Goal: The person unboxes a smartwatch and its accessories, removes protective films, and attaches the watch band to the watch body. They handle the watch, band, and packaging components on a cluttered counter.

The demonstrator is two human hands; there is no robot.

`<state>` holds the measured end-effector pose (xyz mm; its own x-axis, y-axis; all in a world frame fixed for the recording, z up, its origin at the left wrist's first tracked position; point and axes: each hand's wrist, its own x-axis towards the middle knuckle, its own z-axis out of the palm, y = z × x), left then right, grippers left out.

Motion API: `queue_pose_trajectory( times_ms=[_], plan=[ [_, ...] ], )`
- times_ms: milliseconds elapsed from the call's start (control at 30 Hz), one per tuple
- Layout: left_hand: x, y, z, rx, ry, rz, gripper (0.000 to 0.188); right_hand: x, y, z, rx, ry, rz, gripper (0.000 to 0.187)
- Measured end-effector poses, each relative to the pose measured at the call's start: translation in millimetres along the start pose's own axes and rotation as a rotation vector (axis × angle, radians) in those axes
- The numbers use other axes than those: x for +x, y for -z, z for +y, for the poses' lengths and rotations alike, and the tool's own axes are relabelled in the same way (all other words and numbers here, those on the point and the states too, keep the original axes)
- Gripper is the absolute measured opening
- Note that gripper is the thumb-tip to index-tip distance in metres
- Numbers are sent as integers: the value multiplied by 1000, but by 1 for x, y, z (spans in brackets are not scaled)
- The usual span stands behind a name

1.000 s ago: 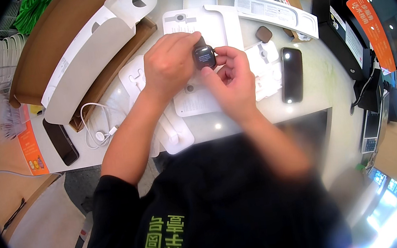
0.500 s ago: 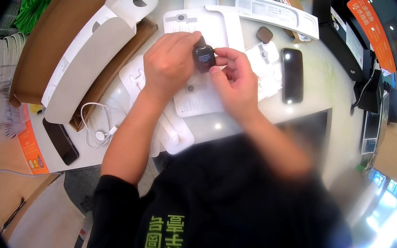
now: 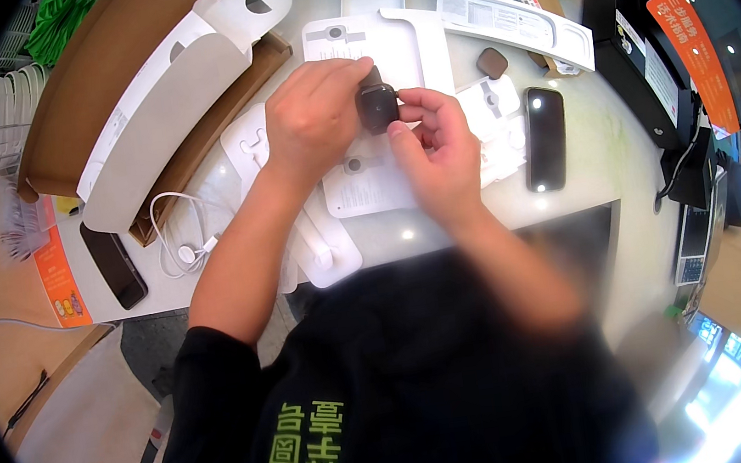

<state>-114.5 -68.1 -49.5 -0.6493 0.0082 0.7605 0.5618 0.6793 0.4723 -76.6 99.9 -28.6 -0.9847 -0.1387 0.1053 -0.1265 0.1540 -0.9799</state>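
A dark square smartwatch (image 3: 378, 109) with a black band is held up over the white papers in the middle of the counter. My left hand (image 3: 312, 114) is closed around the watch's left side and band. From the right, my right hand (image 3: 441, 144) has its curled fingertips and thumb at the watch's right edge, near the crown. The watch face looks nearly black. Beneath my hands lie printed white card sheets (image 3: 370, 190), partly covered by them. A long white packaging insert (image 3: 327, 253) lies beside my left forearm.
A black phone (image 3: 545, 138) lies right of my right hand; another phone (image 3: 114, 263) is at the left edge. Near it a white charging cable (image 3: 183, 245) is coiled. Brown and white boxes (image 3: 160, 100) fill the back left. A long white tray (image 3: 516, 26) lies back right.
The text on the watch screen has gone, leaving the face almost dark. Both hands stay nearly in place on the watch.
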Motion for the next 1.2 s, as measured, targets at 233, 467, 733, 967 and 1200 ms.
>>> queue_pose_trajectory(
  times_ms=[233,467,733,967,1200],
  plan=[
    [2,3,0,-7,22,-81,26,-4,1,1,-8,-54,17,32],
    [-2,-3,-12,38,3,-129,25,-15,20,-12,-118,-46,29,34],
    [0,1,-16,101,-2,-236,25,-42,57,-16,-119,0,84,33],
    [16,31,10,211,177,-269,18,-59,83,-11,-102,16,107,31],
    [-34,77,74,190,422,-285,16,-32,33,-16,-467,302,-6,50]
  ],
)
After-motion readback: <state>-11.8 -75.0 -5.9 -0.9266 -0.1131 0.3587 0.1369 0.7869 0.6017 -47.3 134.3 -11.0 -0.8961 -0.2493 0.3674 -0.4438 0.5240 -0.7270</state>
